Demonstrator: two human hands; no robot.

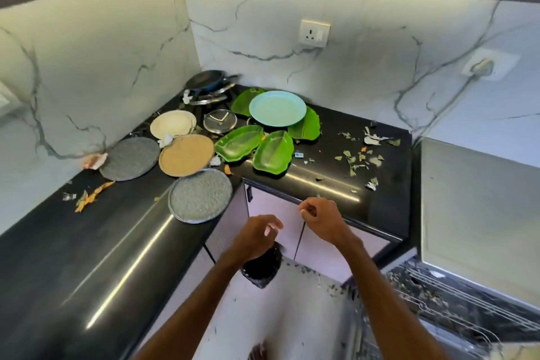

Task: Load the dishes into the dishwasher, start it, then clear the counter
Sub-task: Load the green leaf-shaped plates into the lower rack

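While dirty dishes crowd the corner of a black counter (336, 184), a person reaches both bare arms out in front of it. The left hand (257, 238) hangs over a dark bin (261, 267) on the floor, fingers loosely curled and holding nothing. The right hand (321, 219), a little apart from it, hovers by the counter's edge with fingertips drawn together; whether it pinches anything cannot be told.

On the counter, a light blue plate (277, 108) rests on green leaf-shaped dishes (273, 153). Beside them lie a glass lid (219, 121), a cream plate (173, 124) and a tan plate (186, 155). Of two grey plates, one (130, 158) lies near the wall and the other (200, 196) juts over the front edge. A frying pan (206, 79) sits in the far corner. Vegetable scraps (359, 158) litter the counter's right end. The dishwasher (479, 213) stands to the right, its wire rack (455, 295) showing below.
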